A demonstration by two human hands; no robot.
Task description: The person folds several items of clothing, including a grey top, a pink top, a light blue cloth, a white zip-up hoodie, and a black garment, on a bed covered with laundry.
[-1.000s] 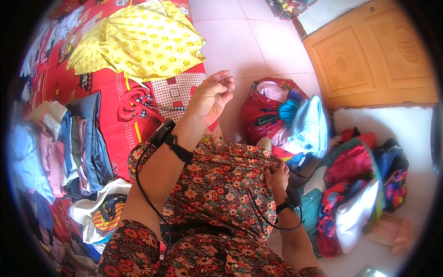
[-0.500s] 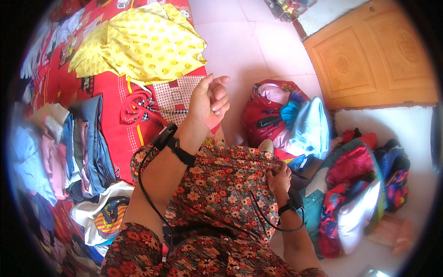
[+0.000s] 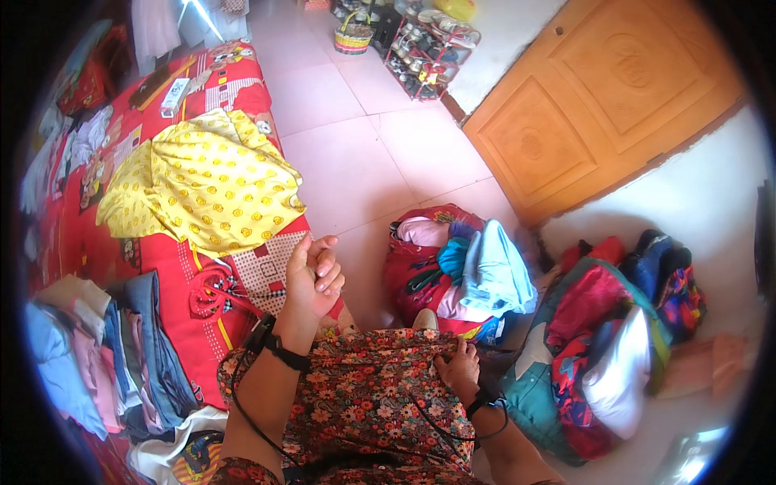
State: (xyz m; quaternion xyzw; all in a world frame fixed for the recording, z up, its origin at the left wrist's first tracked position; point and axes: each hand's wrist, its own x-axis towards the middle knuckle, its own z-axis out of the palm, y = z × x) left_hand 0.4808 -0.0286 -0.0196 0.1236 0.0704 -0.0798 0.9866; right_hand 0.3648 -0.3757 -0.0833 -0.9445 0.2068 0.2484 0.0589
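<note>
My left hand (image 3: pixel 316 277) is raised over the near edge of the bed, palm up with its fingers loosely curled and apart, nothing in them. A black strap with a small device (image 3: pixel 279 343) is round that wrist. My right hand (image 3: pixel 459 369) rests on the floral dress (image 3: pixel 368 388) over my lap, its fingers spread against the cloth. Beyond my left hand, a yellow patterned garment (image 3: pixel 206 182) lies spread on the red bedcover (image 3: pixel 166 283). A coiled red cord (image 3: pixel 212 293) lies beside my left forearm.
Folded clothes (image 3: pixel 149 347) stand at the left on the bed. On the floor sit an open red bundle of clothes (image 3: pixel 412 271) and a heaped pile (image 3: pixel 590 339). A wooden door (image 3: pixel 594 101), a shoe rack (image 3: pixel 428 56) and a striped basket (image 3: pixel 352 38) are farther off.
The view has tilted up and turned, so the shoe rack and basket now show whole and everything sits lower. My hands keep about the same pose.
</note>
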